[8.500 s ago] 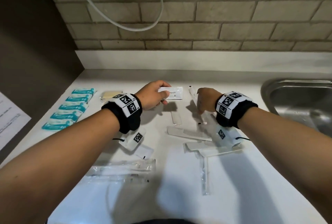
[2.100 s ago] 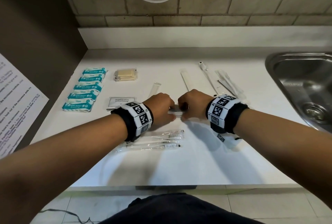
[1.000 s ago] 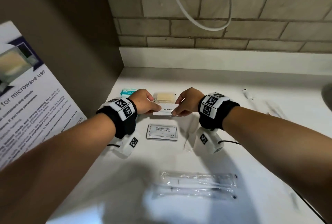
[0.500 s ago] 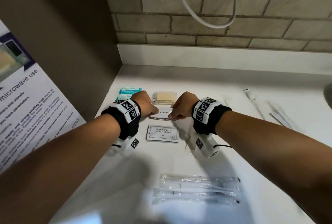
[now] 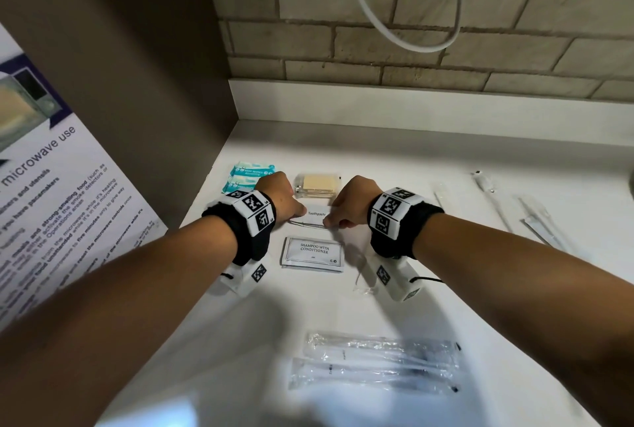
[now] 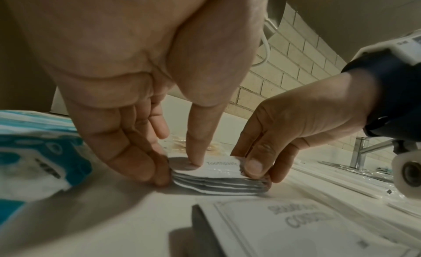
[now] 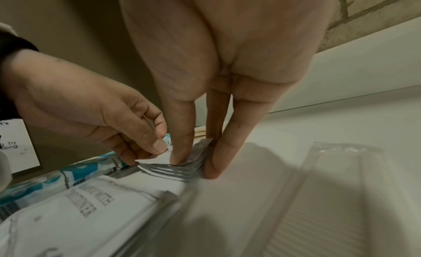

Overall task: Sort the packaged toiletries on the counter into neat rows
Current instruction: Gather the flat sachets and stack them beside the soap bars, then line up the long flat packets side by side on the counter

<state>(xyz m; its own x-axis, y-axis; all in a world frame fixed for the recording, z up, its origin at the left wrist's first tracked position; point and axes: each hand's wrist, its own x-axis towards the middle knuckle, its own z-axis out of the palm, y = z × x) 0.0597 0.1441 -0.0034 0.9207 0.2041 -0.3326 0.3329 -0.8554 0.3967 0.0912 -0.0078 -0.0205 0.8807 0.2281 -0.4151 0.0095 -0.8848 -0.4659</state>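
Fingers [image 6: 196,152] meet sachets [image 6: 218,180] on white counter [image 5: 394,159] below brick wall [image 5: 377,42].

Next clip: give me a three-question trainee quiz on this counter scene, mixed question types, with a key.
1. True or false: the toothpaste sachets lie between the soap packet and the shampoo sachet.
2. The left hand and right hand together hold: A) one toothbrush pack B) the stack of toothpaste sachets C) the wipes packets
3. Fill in: the two wrapped toothbrushes lie ____ the person than the shampoo sachet.

Key
1. True.
2. B; the wrist views show several sachets stacked, thumbs on top, fingers at each end.
3. Nearer to.
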